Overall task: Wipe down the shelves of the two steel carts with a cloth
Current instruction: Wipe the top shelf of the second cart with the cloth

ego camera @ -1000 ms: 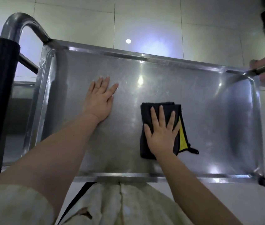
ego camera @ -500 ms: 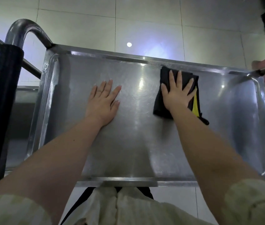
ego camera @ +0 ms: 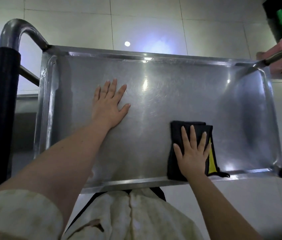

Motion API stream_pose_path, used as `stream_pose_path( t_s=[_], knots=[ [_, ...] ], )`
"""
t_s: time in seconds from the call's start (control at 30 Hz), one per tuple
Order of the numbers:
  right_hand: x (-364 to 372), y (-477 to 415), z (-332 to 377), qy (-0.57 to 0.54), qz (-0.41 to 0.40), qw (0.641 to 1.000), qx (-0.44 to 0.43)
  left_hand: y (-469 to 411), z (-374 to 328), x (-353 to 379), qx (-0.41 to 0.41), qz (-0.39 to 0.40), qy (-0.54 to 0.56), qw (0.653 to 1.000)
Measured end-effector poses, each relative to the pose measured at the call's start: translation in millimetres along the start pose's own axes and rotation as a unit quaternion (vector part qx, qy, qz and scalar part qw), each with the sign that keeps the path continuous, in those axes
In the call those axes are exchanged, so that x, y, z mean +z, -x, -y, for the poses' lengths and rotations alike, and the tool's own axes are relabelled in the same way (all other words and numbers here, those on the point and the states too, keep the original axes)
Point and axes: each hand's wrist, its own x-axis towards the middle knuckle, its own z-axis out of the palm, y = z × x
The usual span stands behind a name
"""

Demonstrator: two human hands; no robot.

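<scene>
Folded black-and-yellow cloth (ego camera: pixel 191 134) at lower right of frame, flat on the top shelf (ego camera: pixel 171 94), touching its near rim. Pinned under right hand (ego camera: pixel 193 153), fingers spread, pressing rather than gripping. Left hand (ego camera: pixel 110 103) flat, spread, bracing at centre. Likely mid-wipe; next, sweeping rightward into the unwiped corner.
</scene>
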Motion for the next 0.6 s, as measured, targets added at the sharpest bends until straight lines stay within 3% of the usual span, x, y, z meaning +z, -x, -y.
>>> stream_pose_path(
  t_s=[0.1,0.3,0.5,0.6],
  knots=[
    [11.7,27.0,-11.0,0.007,0.005,1.0,0.019,0.6,0.2,-4.3,0.002,0.0,0.025,1.0],
    [12.6,24.2,-7.0,0.013,0.004,1.0,0.027,20.5,3.3,-28.4,0.036,-0.033,0.183,0.982],
    [8.7,25.5,9.7,-0.008,0.015,0.999,0.047,85.4,23.0,-57.6,-0.028,-0.035,0.178,0.983],
    [11.1,26.4,29.8,0.02,0.013,1.0,-0.003,115.5,28.2,-62.1,-0.05,-0.006,0.172,0.984]
  ],
)
